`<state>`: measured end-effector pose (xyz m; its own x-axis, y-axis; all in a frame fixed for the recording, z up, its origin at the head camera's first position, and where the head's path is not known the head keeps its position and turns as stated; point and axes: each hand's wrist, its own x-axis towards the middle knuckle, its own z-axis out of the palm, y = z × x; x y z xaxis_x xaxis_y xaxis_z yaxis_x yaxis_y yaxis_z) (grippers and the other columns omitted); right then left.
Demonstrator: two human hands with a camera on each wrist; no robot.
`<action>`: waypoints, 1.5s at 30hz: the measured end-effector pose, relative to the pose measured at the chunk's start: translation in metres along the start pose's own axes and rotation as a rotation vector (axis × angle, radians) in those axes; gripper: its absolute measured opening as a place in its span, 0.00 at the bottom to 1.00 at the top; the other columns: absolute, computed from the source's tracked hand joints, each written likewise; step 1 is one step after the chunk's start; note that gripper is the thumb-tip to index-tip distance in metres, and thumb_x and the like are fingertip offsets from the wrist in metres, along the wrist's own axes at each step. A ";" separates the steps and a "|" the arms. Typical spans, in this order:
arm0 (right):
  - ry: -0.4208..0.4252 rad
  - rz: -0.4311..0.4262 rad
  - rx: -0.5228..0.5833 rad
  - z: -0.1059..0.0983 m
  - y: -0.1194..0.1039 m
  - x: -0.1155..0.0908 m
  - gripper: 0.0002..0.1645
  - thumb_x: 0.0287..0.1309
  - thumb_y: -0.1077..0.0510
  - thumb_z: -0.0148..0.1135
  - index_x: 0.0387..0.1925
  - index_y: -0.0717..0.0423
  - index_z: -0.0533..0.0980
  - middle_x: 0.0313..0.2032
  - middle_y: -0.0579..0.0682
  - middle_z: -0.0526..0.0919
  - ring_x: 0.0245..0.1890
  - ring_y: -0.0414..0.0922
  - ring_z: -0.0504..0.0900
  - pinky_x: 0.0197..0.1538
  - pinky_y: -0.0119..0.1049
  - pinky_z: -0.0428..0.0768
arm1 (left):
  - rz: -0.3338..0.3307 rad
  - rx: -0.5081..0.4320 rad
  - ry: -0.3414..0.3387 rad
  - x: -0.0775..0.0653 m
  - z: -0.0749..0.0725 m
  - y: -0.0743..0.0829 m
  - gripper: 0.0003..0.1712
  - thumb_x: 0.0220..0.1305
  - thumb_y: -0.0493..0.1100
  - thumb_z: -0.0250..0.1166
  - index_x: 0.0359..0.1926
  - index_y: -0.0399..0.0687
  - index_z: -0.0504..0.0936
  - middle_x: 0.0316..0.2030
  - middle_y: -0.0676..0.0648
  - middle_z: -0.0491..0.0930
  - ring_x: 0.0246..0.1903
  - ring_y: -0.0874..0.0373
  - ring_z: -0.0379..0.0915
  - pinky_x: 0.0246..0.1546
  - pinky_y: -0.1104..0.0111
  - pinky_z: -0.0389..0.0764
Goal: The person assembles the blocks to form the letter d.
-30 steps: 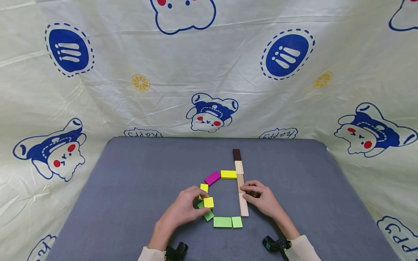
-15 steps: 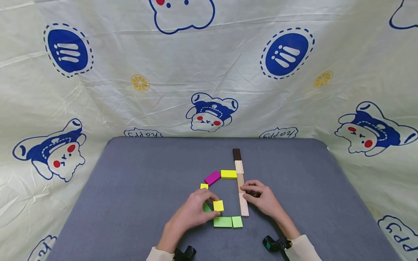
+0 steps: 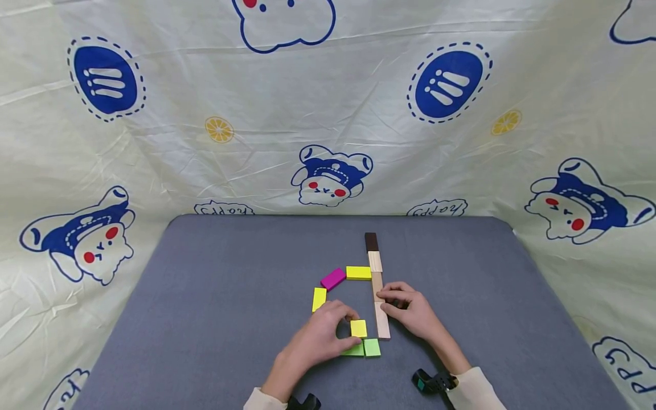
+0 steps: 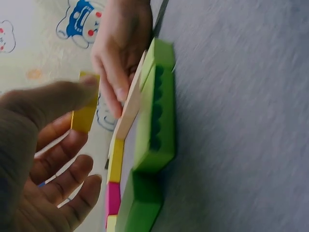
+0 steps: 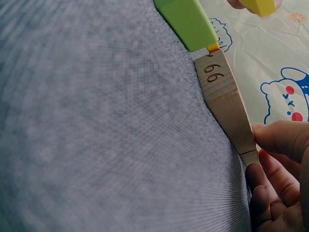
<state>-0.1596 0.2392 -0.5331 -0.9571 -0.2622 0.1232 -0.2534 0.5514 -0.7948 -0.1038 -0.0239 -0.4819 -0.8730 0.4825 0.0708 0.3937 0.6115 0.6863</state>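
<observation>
My left hand (image 3: pixel 325 333) pinches a yellow block (image 3: pixel 358 328) between thumb and fingertips. In the left wrist view this block (image 4: pixel 86 102) is held up beside the row, apart from the light green blocks (image 4: pixel 155 116). My right hand (image 3: pixel 412 310) touches the outer side of a straight line of pale wooden blocks (image 3: pixel 382 323) with its thumb and fingertips. The near wooden block (image 5: pixel 224 99) bears the number 66 in the right wrist view. Dark green blocks (image 4: pixel 141 198) are hidden by my left hand in the head view.
A curve of blocks runs left from the wooden line: a yellow block (image 3: pixel 358 273), a magenta block (image 3: pixel 333 279) and another yellow block (image 3: pixel 319 298). A dark brown block (image 3: pixel 371 241) tops the line. Everything lies on a grey table (image 3: pixel 230 267) before a printed curtain (image 3: pixel 359 85).
My left hand has carried the yellow block rightward and slightly nearer, from beside the left curve to over the light green blocks. My right hand has stayed in place.
</observation>
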 end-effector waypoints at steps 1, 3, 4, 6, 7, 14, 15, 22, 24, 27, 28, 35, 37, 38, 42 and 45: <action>0.001 -0.002 0.000 0.000 0.000 0.000 0.13 0.61 0.61 0.72 0.48 0.52 0.88 0.50 0.50 0.83 0.41 0.39 0.78 0.40 0.31 0.76 | -0.003 0.001 0.009 0.000 0.002 0.001 0.19 0.59 0.49 0.78 0.49 0.53 0.85 0.43 0.58 0.80 0.44 0.62 0.75 0.47 0.72 0.79; 0.003 -0.005 -0.002 0.000 0.000 0.000 0.13 0.61 0.61 0.72 0.48 0.53 0.88 0.50 0.51 0.84 0.41 0.39 0.79 0.40 0.31 0.76 | 0.004 0.008 0.034 0.001 0.006 0.004 0.18 0.58 0.48 0.78 0.49 0.52 0.85 0.43 0.57 0.80 0.45 0.61 0.75 0.48 0.72 0.79; 0.001 -0.007 -0.002 0.000 0.000 0.001 0.13 0.61 0.61 0.72 0.48 0.53 0.88 0.50 0.51 0.84 0.41 0.39 0.79 0.40 0.31 0.76 | 0.008 0.011 0.044 0.001 0.008 0.005 0.18 0.58 0.48 0.78 0.48 0.52 0.85 0.42 0.57 0.81 0.45 0.62 0.75 0.48 0.72 0.79; 0.001 -0.011 0.004 -0.001 -0.001 0.000 0.13 0.62 0.61 0.72 0.48 0.53 0.88 0.50 0.51 0.84 0.41 0.40 0.79 0.40 0.31 0.75 | 0.023 0.011 0.060 0.002 0.011 0.007 0.17 0.58 0.47 0.78 0.47 0.51 0.85 0.42 0.56 0.81 0.45 0.61 0.75 0.48 0.72 0.79; 0.002 -0.009 0.007 -0.001 -0.001 0.001 0.13 0.62 0.60 0.72 0.48 0.52 0.88 0.50 0.51 0.84 0.41 0.41 0.79 0.40 0.31 0.75 | 0.027 0.012 0.062 0.003 0.013 0.008 0.17 0.57 0.47 0.78 0.46 0.51 0.85 0.42 0.56 0.81 0.44 0.61 0.75 0.47 0.72 0.79; 0.005 -0.020 0.019 -0.002 -0.003 -0.001 0.12 0.62 0.60 0.71 0.48 0.53 0.88 0.50 0.52 0.84 0.41 0.44 0.80 0.39 0.31 0.75 | 0.041 0.060 0.070 0.006 0.028 0.016 0.18 0.55 0.49 0.80 0.44 0.52 0.86 0.38 0.56 0.81 0.38 0.67 0.71 0.40 0.76 0.76; 0.005 -0.020 0.017 -0.002 -0.003 0.000 0.12 0.62 0.60 0.71 0.48 0.53 0.88 0.50 0.52 0.84 0.41 0.44 0.80 0.39 0.31 0.75 | 0.041 0.061 0.074 0.007 0.030 0.016 0.18 0.55 0.49 0.81 0.44 0.52 0.86 0.38 0.56 0.81 0.37 0.67 0.70 0.40 0.77 0.75; 0.000 -0.016 0.003 -0.001 -0.001 0.000 0.14 0.61 0.62 0.72 0.48 0.52 0.88 0.50 0.51 0.84 0.42 0.38 0.79 0.40 0.31 0.76 | 0.030 0.058 0.113 0.008 0.042 0.022 0.19 0.53 0.49 0.81 0.45 0.52 0.87 0.39 0.56 0.83 0.36 0.68 0.70 0.39 0.76 0.75; -0.001 -0.016 0.004 -0.001 -0.001 0.001 0.14 0.61 0.62 0.72 0.48 0.52 0.88 0.51 0.50 0.84 0.42 0.38 0.79 0.40 0.31 0.76 | 0.020 0.050 0.120 0.009 0.044 0.022 0.20 0.53 0.49 0.81 0.45 0.52 0.87 0.40 0.56 0.83 0.37 0.67 0.71 0.40 0.76 0.75; -0.002 -0.017 0.008 -0.002 -0.001 0.001 0.14 0.61 0.61 0.72 0.49 0.51 0.88 0.51 0.50 0.83 0.42 0.38 0.79 0.40 0.31 0.76 | 0.013 0.046 0.118 0.011 0.047 0.024 0.19 0.53 0.49 0.81 0.45 0.52 0.87 0.39 0.56 0.83 0.38 0.67 0.72 0.41 0.75 0.76; -0.002 -0.017 0.011 -0.002 -0.001 0.001 0.14 0.61 0.61 0.72 0.49 0.51 0.88 0.51 0.50 0.83 0.42 0.37 0.79 0.40 0.31 0.76 | 0.013 0.046 0.115 0.011 0.048 0.024 0.19 0.53 0.49 0.81 0.45 0.53 0.87 0.39 0.56 0.83 0.38 0.67 0.72 0.41 0.75 0.76; 0.012 -0.035 0.014 0.000 0.000 -0.001 0.14 0.61 0.64 0.71 0.49 0.58 0.87 0.51 0.55 0.84 0.43 0.49 0.80 0.39 0.30 0.75 | 0.038 0.109 0.114 0.011 0.054 0.028 0.19 0.51 0.53 0.82 0.42 0.56 0.88 0.38 0.59 0.82 0.37 0.68 0.72 0.39 0.73 0.73; 0.011 -0.032 0.023 0.000 0.000 -0.001 0.14 0.61 0.64 0.72 0.49 0.57 0.87 0.51 0.54 0.84 0.43 0.48 0.80 0.39 0.30 0.75 | 0.039 0.126 0.117 0.011 0.056 0.029 0.19 0.50 0.54 0.82 0.42 0.57 0.88 0.37 0.60 0.81 0.36 0.68 0.71 0.38 0.73 0.72; 0.009 -0.029 0.032 0.000 0.000 -0.001 0.14 0.60 0.63 0.72 0.49 0.56 0.87 0.52 0.53 0.84 0.43 0.48 0.80 0.39 0.30 0.75 | 0.039 0.130 0.117 0.011 0.056 0.029 0.19 0.50 0.54 0.82 0.42 0.58 0.88 0.37 0.60 0.81 0.36 0.68 0.71 0.38 0.73 0.72; 0.014 -0.024 0.021 0.001 0.000 -0.002 0.14 0.60 0.63 0.72 0.49 0.56 0.87 0.51 0.54 0.84 0.42 0.48 0.80 0.39 0.30 0.75 | 0.021 0.127 0.104 0.012 0.057 0.029 0.19 0.50 0.54 0.82 0.42 0.58 0.88 0.37 0.60 0.80 0.36 0.68 0.70 0.36 0.74 0.69; 0.023 -0.032 0.005 0.002 -0.004 -0.002 0.14 0.60 0.66 0.71 0.48 0.59 0.87 0.51 0.56 0.84 0.41 0.50 0.80 0.39 0.30 0.75 | 0.008 0.121 0.091 0.012 0.059 0.029 0.19 0.50 0.54 0.82 0.43 0.58 0.88 0.37 0.60 0.80 0.36 0.69 0.69 0.36 0.74 0.68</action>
<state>-0.1565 0.2364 -0.5317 -0.9516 -0.2611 0.1619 -0.2828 0.5390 -0.7934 -0.0865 0.0366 -0.5035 -0.8900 0.4324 0.1450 0.4279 0.6817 0.5935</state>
